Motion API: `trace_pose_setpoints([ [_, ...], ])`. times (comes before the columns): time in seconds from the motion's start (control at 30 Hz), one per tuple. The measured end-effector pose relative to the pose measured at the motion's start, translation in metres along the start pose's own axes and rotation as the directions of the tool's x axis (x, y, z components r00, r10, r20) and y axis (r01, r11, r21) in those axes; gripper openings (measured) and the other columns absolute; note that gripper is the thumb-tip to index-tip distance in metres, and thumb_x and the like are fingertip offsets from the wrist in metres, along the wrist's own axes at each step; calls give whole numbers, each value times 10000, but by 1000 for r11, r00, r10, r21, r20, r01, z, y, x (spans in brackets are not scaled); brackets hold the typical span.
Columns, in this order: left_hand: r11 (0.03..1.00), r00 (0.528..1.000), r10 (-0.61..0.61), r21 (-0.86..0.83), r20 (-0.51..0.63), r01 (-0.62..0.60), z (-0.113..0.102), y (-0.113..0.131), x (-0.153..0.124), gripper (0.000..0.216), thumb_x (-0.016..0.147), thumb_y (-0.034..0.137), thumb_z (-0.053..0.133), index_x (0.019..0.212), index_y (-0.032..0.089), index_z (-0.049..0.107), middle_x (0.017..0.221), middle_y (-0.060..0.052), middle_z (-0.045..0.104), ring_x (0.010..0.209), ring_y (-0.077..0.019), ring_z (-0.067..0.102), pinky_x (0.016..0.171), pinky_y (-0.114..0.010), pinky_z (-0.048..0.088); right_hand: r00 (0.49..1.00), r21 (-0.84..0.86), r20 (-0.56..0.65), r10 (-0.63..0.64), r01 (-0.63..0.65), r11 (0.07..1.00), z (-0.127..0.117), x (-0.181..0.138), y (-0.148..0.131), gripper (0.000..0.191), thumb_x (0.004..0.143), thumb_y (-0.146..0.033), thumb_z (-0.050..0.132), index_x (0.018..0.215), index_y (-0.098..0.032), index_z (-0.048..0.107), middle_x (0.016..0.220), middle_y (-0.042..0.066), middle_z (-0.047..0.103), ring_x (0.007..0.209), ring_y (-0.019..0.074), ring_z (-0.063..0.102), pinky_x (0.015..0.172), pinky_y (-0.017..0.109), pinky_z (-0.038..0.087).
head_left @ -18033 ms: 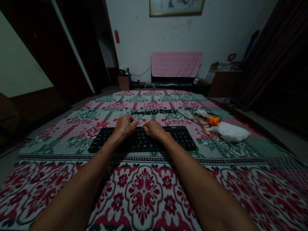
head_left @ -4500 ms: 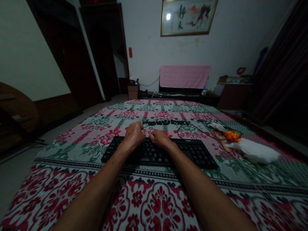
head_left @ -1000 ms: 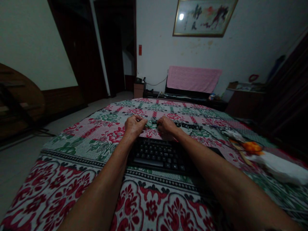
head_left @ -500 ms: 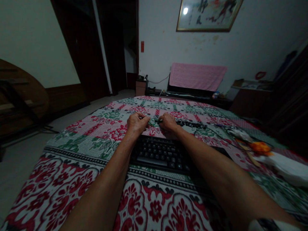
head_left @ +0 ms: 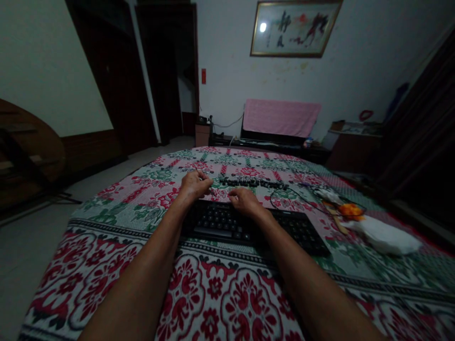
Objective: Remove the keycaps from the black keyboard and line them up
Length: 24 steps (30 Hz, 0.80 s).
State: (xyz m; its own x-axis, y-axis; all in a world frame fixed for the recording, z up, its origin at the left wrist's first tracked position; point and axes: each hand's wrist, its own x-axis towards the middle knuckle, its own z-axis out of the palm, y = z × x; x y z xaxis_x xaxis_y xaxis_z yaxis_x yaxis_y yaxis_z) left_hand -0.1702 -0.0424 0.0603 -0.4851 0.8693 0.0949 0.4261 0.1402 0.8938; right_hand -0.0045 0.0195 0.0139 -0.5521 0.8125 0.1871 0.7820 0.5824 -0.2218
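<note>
A black keyboard lies on a floral bedspread in front of me. My left hand hovers just past the keyboard's far left corner, its fingers curled in a pinch on something too small to make out. My right hand rests on the keyboard's far edge, fingers bent down and closed. What they hold, if anything, is hidden. A row of loose black keycaps lies on the bedspread just beyond both hands.
A thin black cable loops to the right of the keycaps. Beyond it lie an orange object and a crumpled white cloth. A pink-covered cabinet stands against the far wall, and bare floor is on the left.
My right hand has drawn back from the row of keycaps to the keyboard's far edge. My left hand has stayed put, still curled. The view has swung slightly right.
</note>
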Motion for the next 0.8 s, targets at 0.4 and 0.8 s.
trace_pose_setpoints([
  [0.4,941,992,124,318,4,-119,6,-16,-10,140,626,314,594,661,179,578,535,-5,623,538,-145,603,489,-204,406,999,22,53,-11,10,1000,7,-22,-9,302,845,-258,363,926,-186,644,978,95,656,936,208,582,773,281,382],
  [0.8,702,961,275,676,34,-224,24,-2,-31,186,737,302,492,792,179,620,773,-79,671,803,-203,617,710,-257,424,998,-3,49,26,-26,1000,5,-24,-15,305,849,-255,351,925,-177,636,1001,117,638,941,220,576,771,310,395],
])
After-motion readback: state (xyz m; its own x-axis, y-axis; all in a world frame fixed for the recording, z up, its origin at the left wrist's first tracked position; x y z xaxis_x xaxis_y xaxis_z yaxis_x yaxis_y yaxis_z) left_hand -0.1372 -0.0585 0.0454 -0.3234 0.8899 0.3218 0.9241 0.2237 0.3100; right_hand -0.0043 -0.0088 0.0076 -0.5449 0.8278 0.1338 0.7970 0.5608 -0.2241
